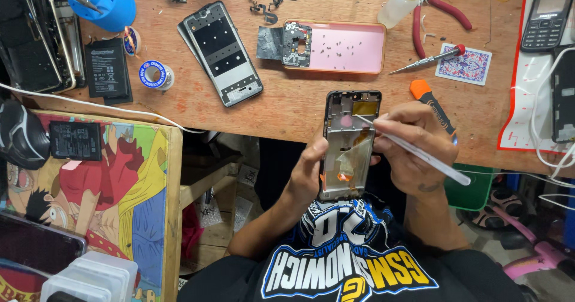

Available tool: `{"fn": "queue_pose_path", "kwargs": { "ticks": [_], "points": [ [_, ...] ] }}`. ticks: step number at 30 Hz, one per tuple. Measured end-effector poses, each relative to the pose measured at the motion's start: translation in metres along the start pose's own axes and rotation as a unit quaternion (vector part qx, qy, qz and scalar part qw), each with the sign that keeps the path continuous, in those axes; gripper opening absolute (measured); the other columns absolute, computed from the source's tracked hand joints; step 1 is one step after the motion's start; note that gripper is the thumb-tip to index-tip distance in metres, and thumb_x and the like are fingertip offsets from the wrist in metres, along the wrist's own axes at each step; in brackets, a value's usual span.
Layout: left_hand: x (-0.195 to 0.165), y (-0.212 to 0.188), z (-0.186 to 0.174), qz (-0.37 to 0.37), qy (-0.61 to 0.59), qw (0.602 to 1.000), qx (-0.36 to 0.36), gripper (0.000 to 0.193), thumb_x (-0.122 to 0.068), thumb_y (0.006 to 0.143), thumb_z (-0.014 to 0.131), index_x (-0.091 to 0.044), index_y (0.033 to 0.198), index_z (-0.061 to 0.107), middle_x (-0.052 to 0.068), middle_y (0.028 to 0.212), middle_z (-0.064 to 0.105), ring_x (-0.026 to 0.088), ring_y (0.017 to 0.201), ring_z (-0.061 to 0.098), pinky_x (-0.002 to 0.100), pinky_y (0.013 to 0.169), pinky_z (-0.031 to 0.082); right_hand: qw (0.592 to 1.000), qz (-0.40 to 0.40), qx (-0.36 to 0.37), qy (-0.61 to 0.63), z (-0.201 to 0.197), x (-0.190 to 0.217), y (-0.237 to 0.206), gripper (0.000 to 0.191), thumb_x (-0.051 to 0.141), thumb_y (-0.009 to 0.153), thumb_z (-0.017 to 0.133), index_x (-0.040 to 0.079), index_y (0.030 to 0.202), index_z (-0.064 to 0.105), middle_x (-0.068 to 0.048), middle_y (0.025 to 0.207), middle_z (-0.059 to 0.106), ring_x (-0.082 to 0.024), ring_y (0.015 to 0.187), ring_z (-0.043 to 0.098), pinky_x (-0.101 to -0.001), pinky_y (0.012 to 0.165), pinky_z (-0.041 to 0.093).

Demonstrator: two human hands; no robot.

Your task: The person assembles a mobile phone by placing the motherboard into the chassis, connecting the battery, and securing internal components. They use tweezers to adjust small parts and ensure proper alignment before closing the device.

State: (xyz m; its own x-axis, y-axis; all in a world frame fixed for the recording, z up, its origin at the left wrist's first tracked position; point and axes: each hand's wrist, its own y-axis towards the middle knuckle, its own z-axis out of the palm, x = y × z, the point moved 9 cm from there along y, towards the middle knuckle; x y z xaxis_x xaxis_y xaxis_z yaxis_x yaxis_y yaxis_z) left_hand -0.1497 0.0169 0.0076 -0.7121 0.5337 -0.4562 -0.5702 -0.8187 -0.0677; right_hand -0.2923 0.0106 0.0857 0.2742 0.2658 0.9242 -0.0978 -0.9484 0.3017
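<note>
My left hand (308, 173) grips an opened phone frame (349, 143) by its left edge, holding it upright in front of my chest at the table's near edge. A clear film lies loose over the frame's middle. My right hand (416, 149) holds white tweezers (419, 152), and their tip touches the frame's upper part near a gold patch.
On the wooden table (299, 104) lie a pink tray (344, 47) with small screws and a circuit board, another phone frame (223, 53), an orange-handled tool (428, 98), a screwdriver (428, 59), red pliers (440, 14), a glue bottle (402, 2), tape rolls (157, 74), batteries (108, 68) and a keypad phone (548, 17).
</note>
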Motion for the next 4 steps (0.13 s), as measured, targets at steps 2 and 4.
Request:
{"fn": "queue_pose_path", "kwargs": {
  "ticks": [2, 4],
  "points": [
    [-0.011, 0.001, 0.015, -0.005, 0.046, 0.999, 0.003, 0.073, -0.034, 0.1, 0.048, 0.006, 0.157, 0.026, 0.026, 0.143, 0.052, 0.035, 0.124, 0.063, 0.05, 0.105, 0.055, 0.998, -0.021, -0.008, 0.057, -0.001, -0.001, 0.001, 0.022, 0.005, 0.093, 0.079, 0.0, 0.111, 0.066, -0.016, 0.109, 0.069, -0.02, 0.09, 0.072, -0.0276, 0.07, 0.061],
    [-0.022, 0.002, 0.029, -0.015, 0.11, 0.994, -0.018, 0.083, -0.03, 0.094, 0.058, 0.006, 0.16, 0.021, 0.028, 0.145, 0.048, 0.033, 0.13, 0.058, 0.052, 0.109, 0.054, 0.994, -0.063, -0.005, 0.087, 0.001, -0.001, 0.002, 0.024, 0.005, 0.095, 0.081, 0.003, 0.112, 0.065, -0.014, 0.107, 0.072, -0.021, 0.092, 0.073, -0.0292, 0.075, 0.061]
  ]
}}
